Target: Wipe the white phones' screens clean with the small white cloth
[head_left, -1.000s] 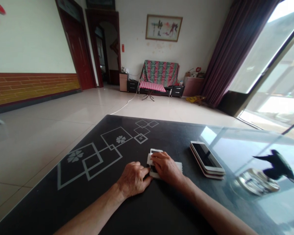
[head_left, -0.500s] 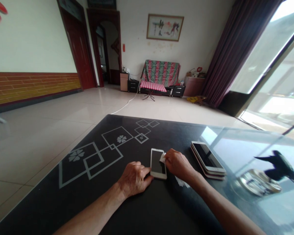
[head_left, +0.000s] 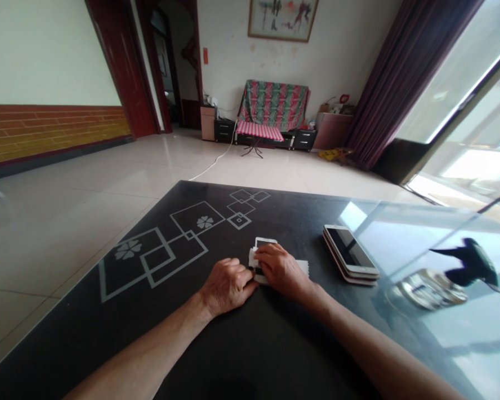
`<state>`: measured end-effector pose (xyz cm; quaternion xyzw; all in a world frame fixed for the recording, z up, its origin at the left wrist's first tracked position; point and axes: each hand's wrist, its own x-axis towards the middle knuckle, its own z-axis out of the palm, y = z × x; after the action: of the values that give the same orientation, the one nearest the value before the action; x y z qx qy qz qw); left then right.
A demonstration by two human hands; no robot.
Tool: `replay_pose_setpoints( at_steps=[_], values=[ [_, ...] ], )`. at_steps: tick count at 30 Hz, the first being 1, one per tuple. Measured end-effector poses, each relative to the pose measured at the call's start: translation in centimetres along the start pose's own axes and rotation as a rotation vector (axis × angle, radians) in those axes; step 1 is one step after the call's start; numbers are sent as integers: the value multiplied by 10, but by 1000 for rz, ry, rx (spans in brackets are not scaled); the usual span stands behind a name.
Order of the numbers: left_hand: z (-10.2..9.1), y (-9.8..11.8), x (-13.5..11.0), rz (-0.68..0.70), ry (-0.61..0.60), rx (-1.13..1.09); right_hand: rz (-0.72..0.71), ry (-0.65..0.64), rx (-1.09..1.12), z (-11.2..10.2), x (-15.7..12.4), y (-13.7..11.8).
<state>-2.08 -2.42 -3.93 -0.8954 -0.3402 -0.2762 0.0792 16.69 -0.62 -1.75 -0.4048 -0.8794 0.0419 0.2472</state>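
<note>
A white-framed smartphone (head_left: 265, 241) lies face up on the dark glossy table in front of me, mostly covered by my right hand. At its lower left corner, my left hand (head_left: 228, 284) grips the edge with thumb and curled fingers. My right hand (head_left: 282, 270) presses a white wiping cloth (head_left: 253, 258) flat against the screen, near the phone's left side. More white cloth with a zigzag edge (head_left: 303, 268) sticks out right of that hand; whether it is the same piece is hidden.
Stacked smartphones (head_left: 350, 250) lie to the right of my right hand. Farther right, a clear spray bottle with a black trigger head (head_left: 470, 266) lies on its side. The table's far edge borders a tiled floor (head_left: 162, 161); a small stool-like table with a striped cover (head_left: 259, 131) stands beyond.
My right hand has moved left across the phone with the cloth, from the screen's right edge to its left side. My left hand stays at the corner. The view has tilted down slightly.
</note>
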Motion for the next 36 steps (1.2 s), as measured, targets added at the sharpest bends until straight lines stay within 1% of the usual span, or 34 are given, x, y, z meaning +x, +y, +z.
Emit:
replay_pose_setpoints(
  at_steps=[1,3,8,12,15,20,23,26,31,33,36],
  values=[
    [-1,0,0,2,-2,-3,-4,0,10,0,1,1],
    [-2,0,1,8,-2,-11,32,-23,-2,-5,2,4],
    [-3,0,1,19,11,-26,237,-150,-124,-29,1,15],
    [-3,0,-1,-3,-2,-56,317,-216,-201,-41,0,14],
    [-3,0,-1,-12,-3,-64,279,-221,-183,-36,-1,8],
    [-2,-1,0,18,18,-46,53,-105,-45,-11,0,-1],
    [-3,-2,0,41,15,-36,22,-91,-7,-6,2,-2],
    [-4,-2,0,44,9,-50,85,-148,-7,-15,3,1],
    [-4,-2,1,15,5,-88,203,-261,-19,-42,-1,11],
    [-5,-2,1,-1,7,-99,198,-295,-7,-48,-3,14],
    [-4,-1,1,-31,4,-122,107,-320,48,-50,-4,14]
  ],
)
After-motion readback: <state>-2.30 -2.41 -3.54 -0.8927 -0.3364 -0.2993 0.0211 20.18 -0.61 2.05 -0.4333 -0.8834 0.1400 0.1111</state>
